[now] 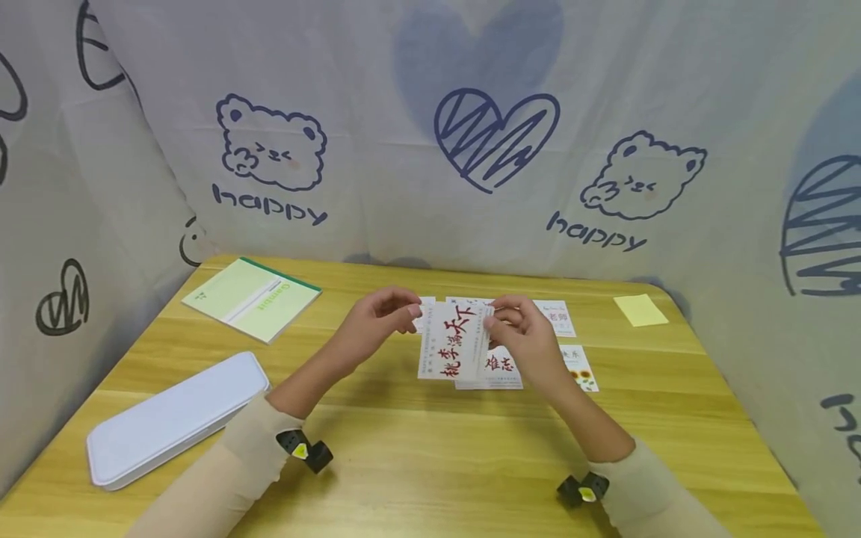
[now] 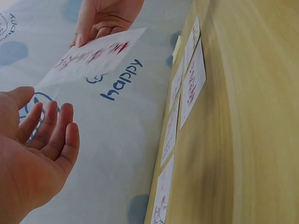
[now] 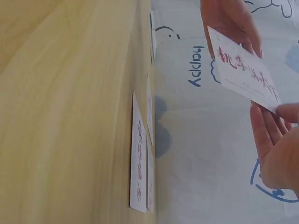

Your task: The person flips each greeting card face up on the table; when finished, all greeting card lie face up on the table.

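A white card (image 1: 454, 340) with red Chinese characters is held up above the table, tilted. My right hand (image 1: 528, 340) pinches its right edge between thumb and fingers, as the right wrist view shows with the same card (image 3: 243, 70). By the opposite edge is my left hand (image 1: 380, 321), its fingers loosely bent and apart from the thumb. In the left wrist view the left thumb (image 2: 21, 95) lies close to the card's corner; whether it touches cannot be told. Beneath and behind, several printed cards (image 1: 501, 366) lie on the table in two rows, partly covered by the hands.
A green notebook (image 1: 252, 299) lies at the back left of the wooden table (image 1: 430, 463). In front of it is a white case (image 1: 178, 418). A yellow sticky note (image 1: 640, 310) lies at the back right. A printed curtain (image 1: 377, 134) hangs behind the table.
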A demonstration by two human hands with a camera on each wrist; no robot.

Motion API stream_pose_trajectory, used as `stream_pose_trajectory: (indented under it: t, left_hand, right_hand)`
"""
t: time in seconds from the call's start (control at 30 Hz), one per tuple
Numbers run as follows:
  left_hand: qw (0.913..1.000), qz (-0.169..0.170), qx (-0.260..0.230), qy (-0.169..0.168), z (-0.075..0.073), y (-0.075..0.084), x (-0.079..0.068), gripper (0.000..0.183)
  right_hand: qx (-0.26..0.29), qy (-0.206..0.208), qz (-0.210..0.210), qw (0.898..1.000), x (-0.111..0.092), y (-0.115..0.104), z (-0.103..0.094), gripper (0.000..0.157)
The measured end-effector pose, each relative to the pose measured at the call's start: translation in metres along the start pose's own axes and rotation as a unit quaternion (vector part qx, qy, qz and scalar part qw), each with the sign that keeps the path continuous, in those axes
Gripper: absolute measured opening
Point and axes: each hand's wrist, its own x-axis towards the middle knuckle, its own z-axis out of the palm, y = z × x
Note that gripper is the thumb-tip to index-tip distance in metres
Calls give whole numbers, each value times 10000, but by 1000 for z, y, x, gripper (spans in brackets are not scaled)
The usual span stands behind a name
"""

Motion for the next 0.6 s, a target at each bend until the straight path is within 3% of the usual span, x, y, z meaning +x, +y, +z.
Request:
stream_pose_trajectory:
  t: [0.17, 0.3, 0.47, 0.6]
  left_hand:
    - [9998, -23, -165, -127, 5, -4, 1, 24]
    - [9999, -43, -7, -156, 7, -5, 1, 23]
    - [9998, -43, 192, -57, 4, -4, 1, 20]
    - [9983, -158, 506, -248, 3, -5, 1, 20]
  right_hand:
    - [715, 372, 40, 9967, 2, 1, 2, 28]
    - [829, 365, 64, 9959, 2, 3, 2, 27]
    - [261, 116, -207, 9994, 4, 5, 1, 33]
    - [-547, -256, -357, 9975, 3, 6, 1, 37]
